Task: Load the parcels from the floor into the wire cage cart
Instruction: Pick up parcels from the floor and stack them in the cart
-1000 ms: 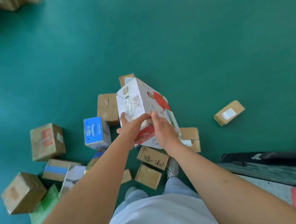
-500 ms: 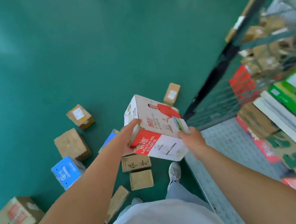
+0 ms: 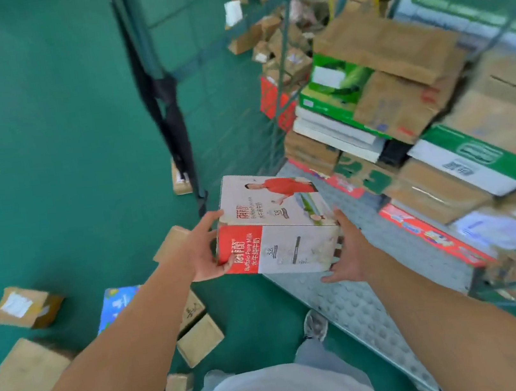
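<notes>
Starting far left: loose brown parcels (image 3: 25,307) scattered on green floor (image 3: 39,127), one with a white label, a bigger plain one (image 3: 28,370) nearer the body, a blue printed pack (image 3: 117,303) just beside the left forearm. More small brown boxes (image 3: 199,339) under the left arm. Left hand (image 3: 203,253) grips the left end of a white-and-red milk carton (image 3: 274,226), thumb on top edge, fingers curled under. Carton is held in the air over the near edge of the cart's studded metal deck (image 3: 350,308). Right hand (image 3: 347,255) clamps the carton's right end, fingers spread along it. Grey shoe (image 3: 314,325) just beside the deck. Dark cart post (image 3: 166,108) stands behind the carton. Right: wire cage cart (image 3: 280,41) stacked high with cartons (image 3: 399,73), green-white boxes, flat red packs, blurred.
</notes>
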Motion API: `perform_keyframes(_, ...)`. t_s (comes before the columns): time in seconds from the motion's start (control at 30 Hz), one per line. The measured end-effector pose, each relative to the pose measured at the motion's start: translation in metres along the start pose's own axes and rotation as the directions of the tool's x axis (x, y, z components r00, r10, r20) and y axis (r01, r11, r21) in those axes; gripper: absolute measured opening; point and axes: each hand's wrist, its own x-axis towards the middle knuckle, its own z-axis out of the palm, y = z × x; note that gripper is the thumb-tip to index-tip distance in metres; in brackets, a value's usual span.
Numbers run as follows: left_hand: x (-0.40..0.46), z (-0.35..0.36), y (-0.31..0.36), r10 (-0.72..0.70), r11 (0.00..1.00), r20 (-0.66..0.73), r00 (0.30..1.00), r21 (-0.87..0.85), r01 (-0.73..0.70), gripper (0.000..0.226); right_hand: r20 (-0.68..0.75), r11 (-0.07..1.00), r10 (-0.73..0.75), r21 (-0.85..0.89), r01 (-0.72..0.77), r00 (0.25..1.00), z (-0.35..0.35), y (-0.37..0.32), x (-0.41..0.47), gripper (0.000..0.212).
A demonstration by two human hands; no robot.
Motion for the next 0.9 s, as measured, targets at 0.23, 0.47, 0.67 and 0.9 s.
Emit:
perform_keyframes(0.23,0.063,0.136,0.011,0.083,0.996,-0.091,0.992,-0.028,-0.086,0.065,0.027,0.988,0.044,0.15,-0.047,0.999,-0.106,-0.042,0.024,0.054)
perform_keyframes(0.47,0.109,0.25,0.001,0.029,0.987,-0.111,0.993,0.163,-0.011,0.089,-0.025,0.945,0.078,0.322,-0.065,0.997,-0.147,-0.086,0.06,0.035)
perform_keyframes(0.67,0.143,0.329,-0.014,-0.117,0.951,-0.074,0.99,0.279,0.133,0.13,-0.126,0.928,0.066,0.372,-0.015,0.99,-0.126,-0.112,0.106,0.105)
perform_keyframes(0.9,0.201,0.346,-0.002,-0.097,0.983,-0.135,0.986,0.145,0.117,0.085,-0.207,0.832,0.073,0.552,0.054,0.976,-0.092,-0.123,0.151,0.113)
